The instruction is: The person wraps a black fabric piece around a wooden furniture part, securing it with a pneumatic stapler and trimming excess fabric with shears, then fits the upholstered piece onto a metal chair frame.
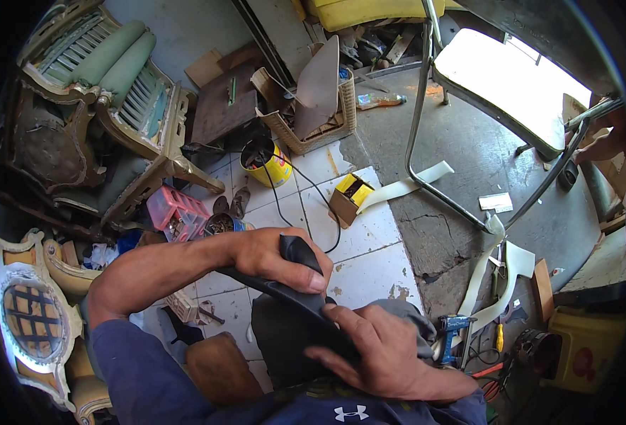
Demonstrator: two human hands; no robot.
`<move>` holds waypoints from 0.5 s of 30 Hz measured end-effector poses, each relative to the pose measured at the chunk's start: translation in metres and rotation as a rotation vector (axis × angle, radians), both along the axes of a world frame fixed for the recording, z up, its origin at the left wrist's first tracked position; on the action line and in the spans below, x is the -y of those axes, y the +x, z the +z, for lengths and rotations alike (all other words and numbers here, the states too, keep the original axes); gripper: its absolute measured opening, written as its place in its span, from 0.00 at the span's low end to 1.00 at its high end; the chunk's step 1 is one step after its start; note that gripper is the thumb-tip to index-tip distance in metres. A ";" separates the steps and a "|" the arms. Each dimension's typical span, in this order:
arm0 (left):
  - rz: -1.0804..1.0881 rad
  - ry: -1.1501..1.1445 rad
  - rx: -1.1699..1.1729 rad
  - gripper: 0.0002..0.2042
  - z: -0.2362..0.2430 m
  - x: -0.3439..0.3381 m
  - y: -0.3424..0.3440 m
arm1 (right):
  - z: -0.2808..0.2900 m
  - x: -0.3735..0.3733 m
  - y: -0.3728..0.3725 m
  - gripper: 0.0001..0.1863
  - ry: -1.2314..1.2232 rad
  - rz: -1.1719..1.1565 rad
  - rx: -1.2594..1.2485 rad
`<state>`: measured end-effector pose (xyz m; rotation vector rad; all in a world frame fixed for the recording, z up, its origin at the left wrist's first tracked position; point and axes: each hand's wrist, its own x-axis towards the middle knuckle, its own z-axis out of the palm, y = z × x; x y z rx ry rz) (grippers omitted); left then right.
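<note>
My left hand (274,258) is closed on a black leather-like sheet (285,301), the thumb on top and a folded end sticking up past the fingers. The sheet slants down from there toward my right hand (384,347). At its edge my right index finger presses near the left fingertips, and the right thumb lies lower across the black material, so the edge runs between them. Whether a small dark thing sits under the right fingertip, I cannot make out. Below the hands, more dark material and my lap overlap.
A blue staple gun (456,338) and a yellow-handled screwdriver (500,337) lie at the right, near pale strips (479,276). Ahead stand a metal-framed chair (493,81), a yellow can (274,170), a small carton (345,205) and a wicker basket (327,134). Carved furniture (107,134) fills the left.
</note>
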<state>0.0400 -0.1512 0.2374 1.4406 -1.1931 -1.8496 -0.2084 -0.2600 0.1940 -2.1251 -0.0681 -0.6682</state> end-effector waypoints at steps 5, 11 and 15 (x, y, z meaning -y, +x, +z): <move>0.152 -0.056 0.139 0.15 0.037 -0.010 -0.006 | -0.021 -0.008 0.008 0.24 -0.085 -0.140 0.185; 0.658 -0.092 0.376 0.19 0.113 -0.053 -0.036 | 0.017 0.017 0.060 0.23 -0.203 0.065 0.463; 1.005 -0.556 0.575 0.17 0.147 -0.088 -0.086 | 0.044 0.015 0.113 0.25 -0.169 0.162 0.802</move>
